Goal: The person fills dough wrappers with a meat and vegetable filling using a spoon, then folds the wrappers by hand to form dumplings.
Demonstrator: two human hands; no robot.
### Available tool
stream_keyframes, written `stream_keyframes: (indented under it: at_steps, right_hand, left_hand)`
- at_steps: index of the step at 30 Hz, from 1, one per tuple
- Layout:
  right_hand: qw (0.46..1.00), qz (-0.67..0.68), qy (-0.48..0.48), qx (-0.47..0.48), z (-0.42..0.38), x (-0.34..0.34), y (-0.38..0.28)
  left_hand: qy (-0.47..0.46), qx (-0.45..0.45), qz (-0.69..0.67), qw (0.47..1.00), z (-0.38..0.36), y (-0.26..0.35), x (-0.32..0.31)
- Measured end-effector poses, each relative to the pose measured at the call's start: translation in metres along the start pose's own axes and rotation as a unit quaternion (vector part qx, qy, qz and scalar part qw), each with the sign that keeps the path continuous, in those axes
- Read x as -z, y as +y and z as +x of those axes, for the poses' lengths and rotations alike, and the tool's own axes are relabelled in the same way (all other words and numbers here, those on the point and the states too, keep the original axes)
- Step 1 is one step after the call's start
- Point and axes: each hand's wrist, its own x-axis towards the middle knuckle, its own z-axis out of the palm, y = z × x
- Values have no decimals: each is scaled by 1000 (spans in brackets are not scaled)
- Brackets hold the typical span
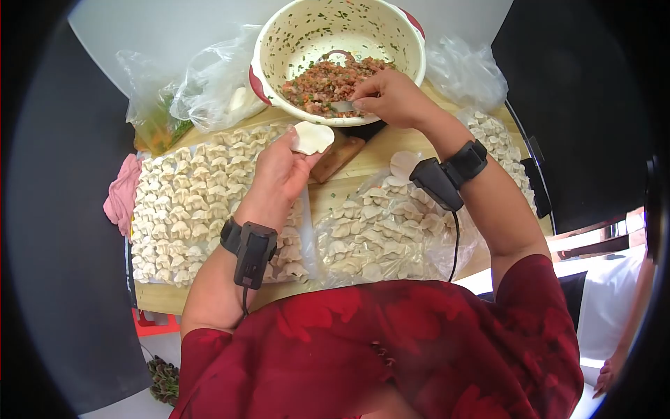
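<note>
My left hand is closed on the edge of a round white dumpling wrapper, held up just below the rim of a large cream bowl. Minced filling flecked with green covers the bowl's bottom. Over the near right side of the bowl, my right hand grips a small flat metal utensil against the filling; its exact kind I cannot tell. Another wrapper lies on the table under my right forearm.
Rows of folded dumplings cover the left of the table, with more on plastic in front of me and at the far right. Plastic bags flank the bowl. A pink cloth hangs at the left edge. Another person's hand shows lower right.
</note>
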Motion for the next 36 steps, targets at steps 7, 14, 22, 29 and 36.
stream_keyframes:
  at_steps: [7,14,22,29,36]
  right_hand:
    - [995,101,14,25,-34,-9,-18]
    - [977,-21,160,142,-63,-9,-31]
    - [976,33,193,98,-87,-44,-30]
    - [977,61,181,96,-68,-37,-33]
    - [967,150,186,-85,-35,-14,-4]
  left_hand:
    - [-41,21,-26,999,6,1,8]
    - [-36,14,-26,999,6,-3,10]
    - [-20,-9,-20,1000,-1,-5,7]
    - [-58,-53,46,996,-1,15,-6]
    - [-70,-33,20,997,14,20,-21]
